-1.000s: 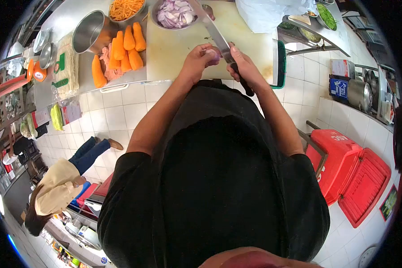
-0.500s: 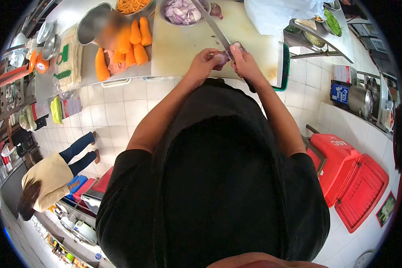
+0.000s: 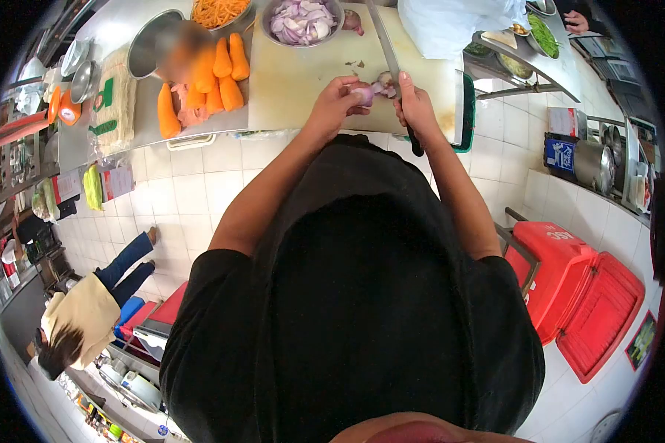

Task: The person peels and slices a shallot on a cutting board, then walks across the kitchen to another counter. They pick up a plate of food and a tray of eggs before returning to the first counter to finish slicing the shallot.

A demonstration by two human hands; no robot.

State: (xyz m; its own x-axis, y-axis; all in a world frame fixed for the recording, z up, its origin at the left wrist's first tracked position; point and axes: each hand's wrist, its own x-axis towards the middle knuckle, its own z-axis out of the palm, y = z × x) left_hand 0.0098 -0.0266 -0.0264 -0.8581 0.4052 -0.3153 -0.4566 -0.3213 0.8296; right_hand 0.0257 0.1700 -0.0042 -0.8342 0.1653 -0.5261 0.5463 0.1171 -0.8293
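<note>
My left hand (image 3: 339,101) is closed around a purple onion (image 3: 362,94) above the near part of the cutting board (image 3: 295,92). In my right hand (image 3: 415,107) is a long kitchen knife (image 3: 383,33), its blade pointing away from me and its dark handle showing below my fist. Beside the blade, between my hands, lie bits of onion peel (image 3: 383,84). Farther back, a metal bowl (image 3: 303,43) holds cut onion pieces. Another onion (image 3: 352,23) rests right of that bowl.
Peeled carrots (image 3: 222,66) lie left of the board, near an empty metal bowl (image 3: 142,55) and a bowl of shredded carrot (image 3: 220,10). A white plastic bag (image 3: 443,29) stands at the back right. Behind on the left is another person (image 3: 89,303); a red cooler (image 3: 558,273) sits right.
The knife has shifted right, away from the onion in my left hand. Peel now lies on the board between my hands. The person at left has moved slightly.
</note>
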